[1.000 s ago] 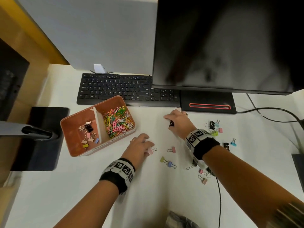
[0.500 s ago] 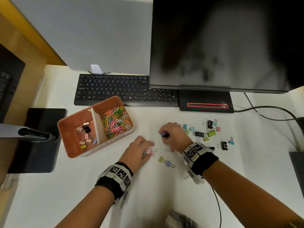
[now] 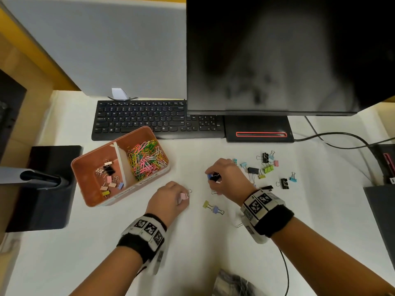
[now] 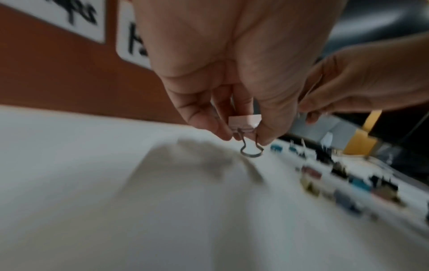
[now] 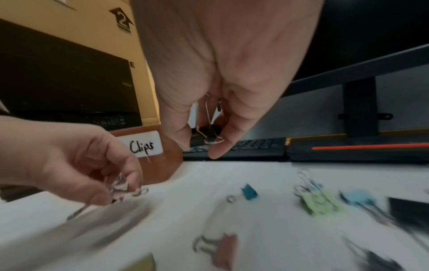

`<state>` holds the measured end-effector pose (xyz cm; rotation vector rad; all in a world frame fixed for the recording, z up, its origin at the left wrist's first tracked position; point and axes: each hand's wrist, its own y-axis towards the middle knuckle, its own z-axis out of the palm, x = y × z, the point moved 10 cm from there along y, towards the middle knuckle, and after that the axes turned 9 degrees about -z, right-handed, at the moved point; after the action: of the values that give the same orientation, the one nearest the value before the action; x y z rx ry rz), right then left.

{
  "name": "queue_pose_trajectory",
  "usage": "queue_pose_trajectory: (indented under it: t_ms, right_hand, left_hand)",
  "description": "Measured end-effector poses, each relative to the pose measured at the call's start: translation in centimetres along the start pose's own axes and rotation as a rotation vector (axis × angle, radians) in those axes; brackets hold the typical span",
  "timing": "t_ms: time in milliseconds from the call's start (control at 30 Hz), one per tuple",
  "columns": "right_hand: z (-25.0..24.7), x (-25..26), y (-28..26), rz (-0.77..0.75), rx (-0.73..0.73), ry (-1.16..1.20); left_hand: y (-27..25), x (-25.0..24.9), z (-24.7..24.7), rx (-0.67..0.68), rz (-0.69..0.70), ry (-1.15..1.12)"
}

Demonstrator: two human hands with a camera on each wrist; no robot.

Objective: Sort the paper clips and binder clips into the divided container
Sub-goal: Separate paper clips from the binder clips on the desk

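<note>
The orange divided container (image 3: 87, 165) holds binder clips (image 3: 109, 178) in its left part and coloured paper clips (image 3: 147, 159) in its right part. Just right of it, my left hand (image 3: 181, 199) pinches a pink binder clip (image 3: 183, 196) low over the table; in the left wrist view the left hand (image 4: 246, 137) has this pink clip (image 4: 245, 122) between thumb and fingers. My right hand (image 3: 210, 178) grips a black and a blue binder clip (image 3: 214, 177); the black clip (image 5: 209, 133) shows in the right wrist view. Several loose binder clips (image 3: 265, 167) lie to the right.
A yellow and a lilac binder clip (image 3: 212, 207) lie between my wrists. A black keyboard (image 3: 149, 118) and the monitor base (image 3: 256, 129) stand behind, under the monitor (image 3: 277, 54). Cables (image 3: 342, 142) run right. A black stand (image 3: 42, 184) sits left of the container.
My right hand has drawn back from near the monitor base toward me and left, with dark clips in its fingers. My left hand has stayed on the pink clip.
</note>
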<state>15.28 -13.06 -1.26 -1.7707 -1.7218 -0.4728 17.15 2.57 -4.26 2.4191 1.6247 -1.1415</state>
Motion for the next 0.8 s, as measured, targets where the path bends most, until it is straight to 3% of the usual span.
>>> queue_pose_trajectory:
  t_ms: [133,267,333,433,500,600,700,800]
  right_hand:
    - [0.7,6.2,1.6,-0.151,0.007,0.046]
    - [2.9,15.7,4.9,-0.371,-0.008,0.098]
    - [4.5,19.8,7.1,-0.42,0.004,0.115]
    - [6.2,23.0,9.4,-0.38,0.042,0.17]
    - [6.0,22.6,9.7,-0.334,0.029,0.173]
    - [4.0,19.4,7.8,-0.313,-0.065,0.146]
    - [1.5,12.3,4.1,-0.219,-0.158,0.124]
    - [-0.9,3.4,-0.4,-0.011,-0.211,0.024]
  left_hand:
    - [-4.3,0.9,-8.9,-0.211,0.015,-0.09]
    - [-6.1,6.3,-17.0,-0.393,-0.122,-0.024]
    - [-5.7,8.2,-19.2,-0.412,-0.17,-0.015]
    - [-4.5,10.3,-20.3,-0.321,-0.276,-0.02]
    - [-4.3,10.5,-20.9,-0.3,-0.307,0.001]
    - [-4.7,7.4,-20.9,-0.351,-0.169,-0.087]
    - [-4.4,2.4,-17.1,-0.246,0.009,-0.122]
    - [-3.1,-1.8,-10.9,-0.089,0.135,-0.112]
